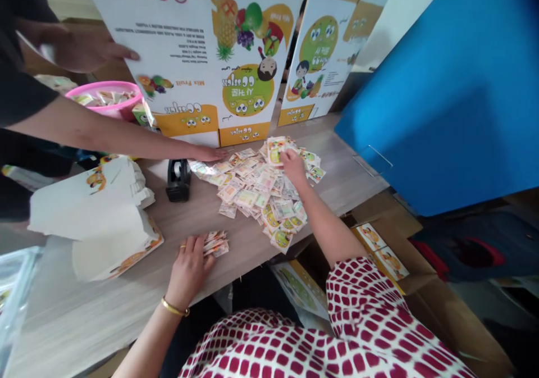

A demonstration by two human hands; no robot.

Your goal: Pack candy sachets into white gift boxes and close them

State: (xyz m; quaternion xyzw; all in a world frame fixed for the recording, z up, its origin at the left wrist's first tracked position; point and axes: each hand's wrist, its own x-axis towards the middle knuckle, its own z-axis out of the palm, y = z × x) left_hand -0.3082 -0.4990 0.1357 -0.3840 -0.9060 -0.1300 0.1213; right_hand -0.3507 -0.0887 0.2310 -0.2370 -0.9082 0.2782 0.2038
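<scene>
White flat cartons (101, 221) lie on the tabletop (168, 215) at our left, near a black tape dispenser (177, 180). Our left hand (191, 268), partly open and palm down, touches a small pile of packets (216, 244). Beyond, another person's hand (209, 153) reaches the loose heap of packets (248, 184). Our right hand (292, 163) pinches a packet (274, 154) at the heap's far side.

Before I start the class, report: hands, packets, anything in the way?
Left hand at small packet stack. Right hand on packets atop loose pile, grip unclear. Another person's hand at pile's far-left edge.
</scene>
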